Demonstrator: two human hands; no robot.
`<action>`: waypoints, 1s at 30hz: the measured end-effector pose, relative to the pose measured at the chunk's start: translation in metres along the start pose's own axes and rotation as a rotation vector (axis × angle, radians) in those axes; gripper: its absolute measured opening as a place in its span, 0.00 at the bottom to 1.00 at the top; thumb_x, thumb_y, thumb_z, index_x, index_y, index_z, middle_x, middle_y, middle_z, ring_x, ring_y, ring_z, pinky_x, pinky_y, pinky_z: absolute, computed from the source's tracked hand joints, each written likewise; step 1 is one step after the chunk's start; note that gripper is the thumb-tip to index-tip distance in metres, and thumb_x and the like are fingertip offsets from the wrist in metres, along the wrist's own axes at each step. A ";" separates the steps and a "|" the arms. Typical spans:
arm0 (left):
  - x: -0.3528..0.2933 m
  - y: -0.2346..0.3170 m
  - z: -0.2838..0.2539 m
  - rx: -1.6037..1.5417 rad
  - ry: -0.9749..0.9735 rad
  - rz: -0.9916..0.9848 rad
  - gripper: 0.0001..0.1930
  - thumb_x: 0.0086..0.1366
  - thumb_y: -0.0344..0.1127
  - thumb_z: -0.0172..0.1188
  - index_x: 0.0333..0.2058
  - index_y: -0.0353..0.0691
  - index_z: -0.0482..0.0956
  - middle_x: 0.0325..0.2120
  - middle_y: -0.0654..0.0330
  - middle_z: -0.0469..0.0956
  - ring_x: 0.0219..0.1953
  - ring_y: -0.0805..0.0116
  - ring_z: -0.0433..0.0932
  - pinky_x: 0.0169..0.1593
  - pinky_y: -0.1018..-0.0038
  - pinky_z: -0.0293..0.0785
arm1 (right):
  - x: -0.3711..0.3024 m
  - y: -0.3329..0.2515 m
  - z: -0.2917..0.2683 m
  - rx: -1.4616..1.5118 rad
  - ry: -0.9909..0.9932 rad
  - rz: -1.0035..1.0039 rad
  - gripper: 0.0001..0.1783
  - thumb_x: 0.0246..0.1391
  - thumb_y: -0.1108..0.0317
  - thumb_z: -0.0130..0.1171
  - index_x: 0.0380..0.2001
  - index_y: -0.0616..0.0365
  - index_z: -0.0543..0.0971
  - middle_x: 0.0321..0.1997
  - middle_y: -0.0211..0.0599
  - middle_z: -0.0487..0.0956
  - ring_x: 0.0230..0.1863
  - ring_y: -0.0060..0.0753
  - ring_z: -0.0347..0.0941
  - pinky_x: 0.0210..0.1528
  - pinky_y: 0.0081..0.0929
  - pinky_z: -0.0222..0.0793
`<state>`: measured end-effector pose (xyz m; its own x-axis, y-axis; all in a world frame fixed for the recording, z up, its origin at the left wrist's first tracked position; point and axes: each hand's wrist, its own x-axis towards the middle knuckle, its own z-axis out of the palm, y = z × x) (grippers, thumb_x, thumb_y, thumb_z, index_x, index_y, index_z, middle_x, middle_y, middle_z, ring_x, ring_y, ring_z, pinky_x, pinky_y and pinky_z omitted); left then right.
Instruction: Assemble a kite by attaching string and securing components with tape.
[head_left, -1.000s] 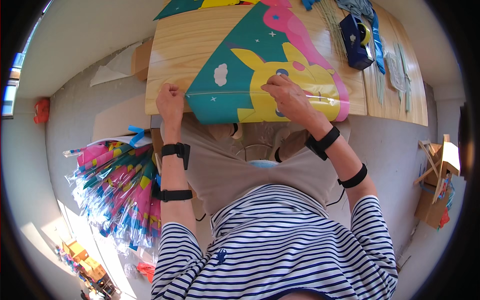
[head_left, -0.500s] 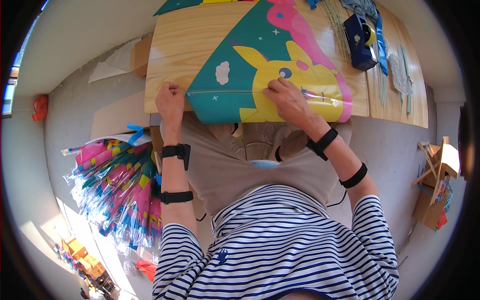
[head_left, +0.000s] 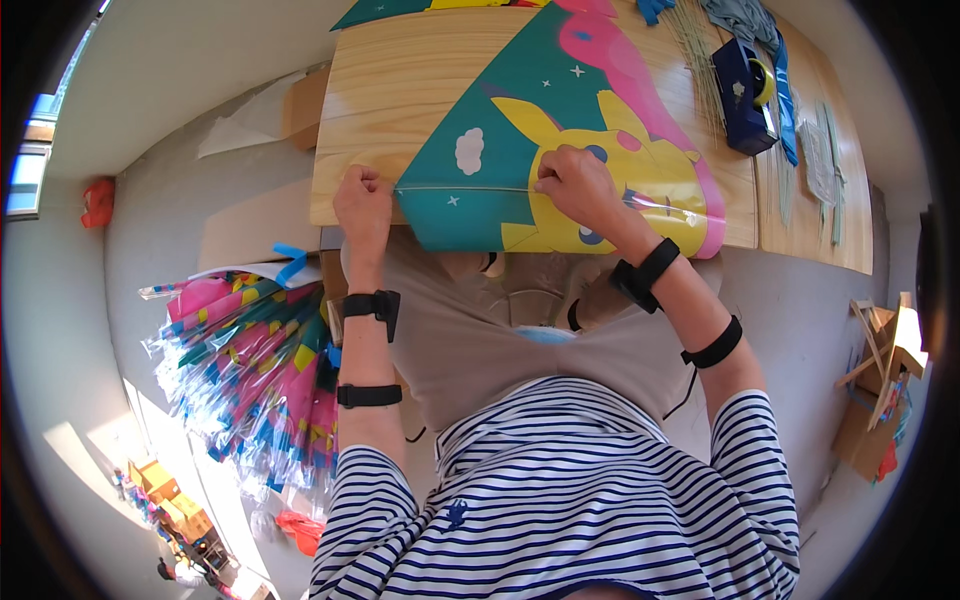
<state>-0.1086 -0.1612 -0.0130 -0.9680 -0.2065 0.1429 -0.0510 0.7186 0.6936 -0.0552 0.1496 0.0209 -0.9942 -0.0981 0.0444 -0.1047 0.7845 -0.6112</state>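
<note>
A glossy kite sheet (head_left: 475, 110) with a yellow cartoon animal on green and a pink border lies on the wooden table, its near edge overhanging the front. A thin pale stick (head_left: 465, 188) runs straight across it from left to right. At the stick's left end, just beyond the sheet's left corner, my left hand (head_left: 363, 205) is closed with its fingertips pinched on it. My right hand (head_left: 580, 187) pinches the stick farther along, over the yellow figure, and partly covers one of its eyes.
A blue tape dispenser (head_left: 745, 95) stands on the right of the table (head_left: 375, 95), next to a bundle of thin sticks (head_left: 695, 55). A clear plastic packet (head_left: 818, 165) lies farther right. Several colourful wrapped sheets (head_left: 255, 360) are stacked low on my left.
The whole view has shifted slightly. My right hand has moved a little left and away from me along the sheet, now covering part of the eye. My left hand keeps its place.
</note>
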 end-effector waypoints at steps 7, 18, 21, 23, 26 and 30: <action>-0.001 0.004 0.000 0.002 0.004 -0.031 0.10 0.54 0.27 0.65 0.37 0.35 0.80 0.26 0.53 0.81 0.31 0.56 0.81 0.40 0.64 0.76 | 0.040 -0.028 0.020 0.050 -0.149 0.092 0.12 0.45 0.62 0.72 0.25 0.58 0.81 0.29 0.46 0.82 0.36 0.53 0.80 0.38 0.45 0.73; -0.002 0.001 0.001 -0.046 0.004 -0.069 0.09 0.56 0.28 0.65 0.37 0.37 0.80 0.26 0.54 0.82 0.32 0.56 0.81 0.40 0.64 0.77 | 0.059 -0.039 0.052 -0.021 -0.170 0.125 0.15 0.40 0.59 0.75 0.25 0.57 0.84 0.30 0.44 0.84 0.37 0.49 0.81 0.39 0.42 0.75; -0.001 0.002 0.001 -0.029 0.002 -0.073 0.09 0.56 0.28 0.65 0.37 0.37 0.81 0.27 0.54 0.82 0.32 0.56 0.82 0.40 0.64 0.77 | 0.061 -0.041 0.051 -0.041 -0.202 0.154 0.14 0.41 0.59 0.75 0.25 0.57 0.84 0.29 0.45 0.84 0.37 0.49 0.81 0.39 0.42 0.75; -0.001 0.004 0.001 -0.029 -0.002 -0.083 0.09 0.56 0.28 0.65 0.37 0.37 0.81 0.27 0.54 0.82 0.33 0.56 0.82 0.41 0.63 0.77 | 0.060 -0.041 0.052 -0.056 -0.189 0.140 0.14 0.41 0.59 0.75 0.25 0.57 0.84 0.29 0.44 0.84 0.36 0.50 0.81 0.39 0.42 0.75; 0.002 -0.002 0.002 -0.023 0.006 -0.088 0.14 0.51 0.28 0.70 0.38 0.36 0.82 0.26 0.58 0.81 0.30 0.64 0.80 0.40 0.68 0.76 | 0.059 -0.041 0.053 -0.084 -0.185 0.124 0.14 0.41 0.58 0.75 0.25 0.56 0.84 0.29 0.44 0.84 0.36 0.51 0.81 0.38 0.43 0.75; 0.003 -0.005 0.000 0.049 0.027 -0.095 0.14 0.51 0.28 0.70 0.39 0.36 0.82 0.26 0.58 0.81 0.30 0.64 0.80 0.39 0.69 0.76 | 0.058 -0.041 0.057 -0.110 -0.167 0.110 0.14 0.41 0.58 0.75 0.24 0.55 0.84 0.28 0.44 0.84 0.36 0.52 0.81 0.38 0.43 0.75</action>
<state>-0.1113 -0.1659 -0.0162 -0.9513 -0.2925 0.0972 -0.1548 0.7261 0.6699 -0.1069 0.0767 0.0042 -0.9828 -0.1011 -0.1548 -0.0071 0.8574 -0.5146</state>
